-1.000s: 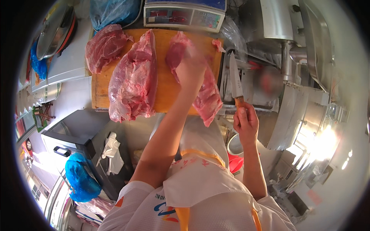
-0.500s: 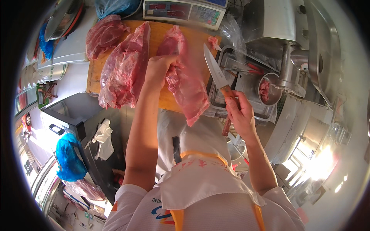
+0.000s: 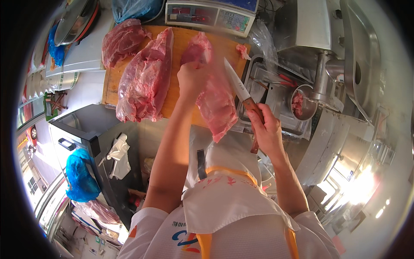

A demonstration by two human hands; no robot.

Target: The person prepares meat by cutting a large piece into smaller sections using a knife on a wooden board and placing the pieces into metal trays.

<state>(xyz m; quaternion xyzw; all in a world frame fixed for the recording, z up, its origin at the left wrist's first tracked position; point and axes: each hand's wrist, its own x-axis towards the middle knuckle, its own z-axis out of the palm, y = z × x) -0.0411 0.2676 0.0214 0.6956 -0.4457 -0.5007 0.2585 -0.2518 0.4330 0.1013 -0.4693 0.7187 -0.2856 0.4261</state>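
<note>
A long slab of raw meat (image 3: 217, 108) lies on the wooden cutting board (image 3: 179, 41), its lower end hanging past the near edge. My left hand (image 3: 191, 81) is closed on the slab's left side, with the fingertips partly hidden against the meat. To the right, my right hand (image 3: 266, 129) grips a knife (image 3: 238, 86) by its brown wooden handle. The blade points up and to the left, its tip beside the slab and apart from it. Left of my left hand lie a large piece of meat (image 3: 144, 82) and a smaller piece (image 3: 123, 43).
A scale (image 3: 209, 16) stands behind the board. At the right are a metal tray (image 3: 276, 110), a bowl with meat bits (image 3: 303, 102) and a steel grinder (image 3: 321, 80). A small meat scrap (image 3: 243, 52) sits at the board's right corner. A dark cabinet (image 3: 95, 129) stands at the left.
My left hand has shifted right along the slab, and its grip looks tighter. The knife has moved slightly left and down. The whole view has shifted a little.
</note>
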